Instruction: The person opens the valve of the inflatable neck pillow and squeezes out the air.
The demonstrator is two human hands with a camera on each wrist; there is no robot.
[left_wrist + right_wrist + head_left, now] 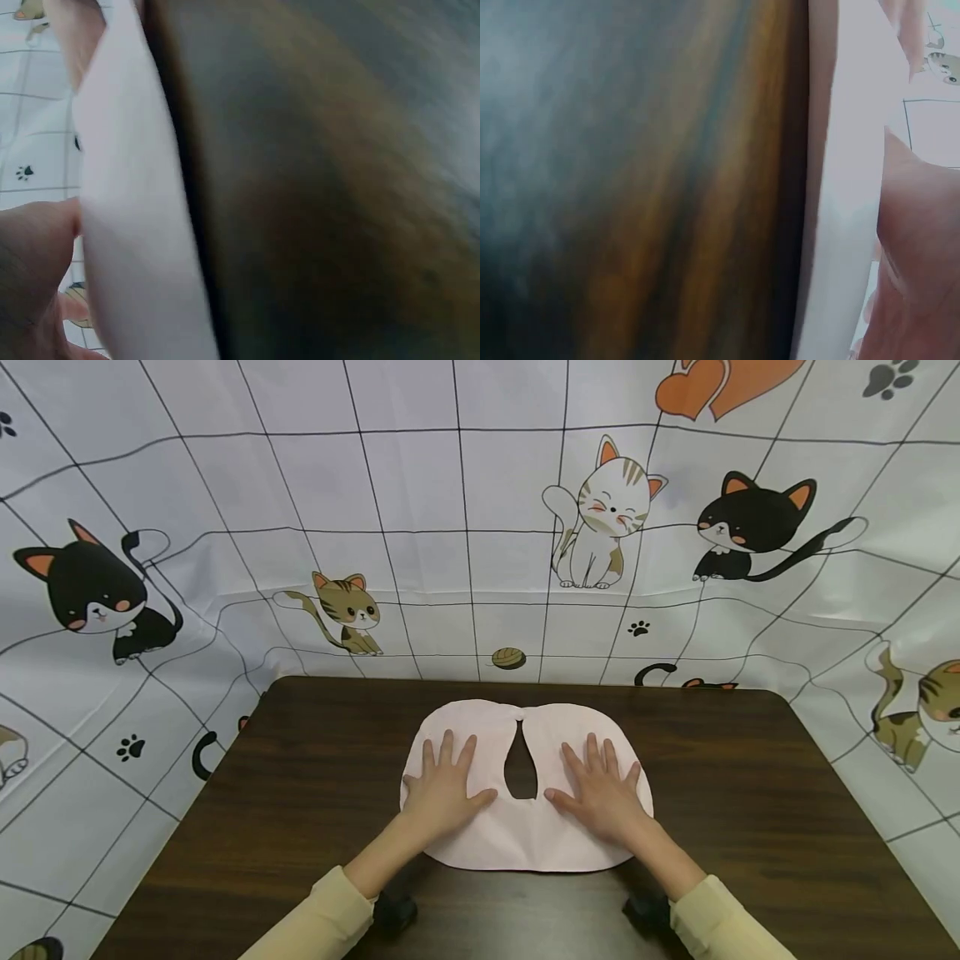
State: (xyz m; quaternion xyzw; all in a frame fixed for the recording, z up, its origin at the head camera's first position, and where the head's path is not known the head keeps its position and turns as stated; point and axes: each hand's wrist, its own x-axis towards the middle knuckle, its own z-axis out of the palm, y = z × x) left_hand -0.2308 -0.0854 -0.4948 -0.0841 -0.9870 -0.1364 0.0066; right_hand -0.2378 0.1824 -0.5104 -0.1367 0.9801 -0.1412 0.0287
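A pale pink, rounded cloth piece (pixel 525 839), shaped like a bib or collar, lies flat on the brown wooden table (pixel 750 827). A teardrop-shaped opening runs down its middle, and the two upper lobes meet at a small point above it. My left hand (pixel 442 787) rests palm down on the left half, fingers spread. On the right half my right hand (pixel 606 793) lies the same way. The left wrist view shows the cloth's near edge (pixel 146 202) beside the left hand (pixel 34 255); the right wrist view shows its edge (pixel 847 195) beside the right hand (pixel 926 232).
Behind and around the table hangs a white gridded sheet (pixel 412 485) printed with cartoon cats and paw prints. The table's far edge (pixel 540 683) meets it. Dark wrist-worn devices (pixel 393 912) sit under both forearms.
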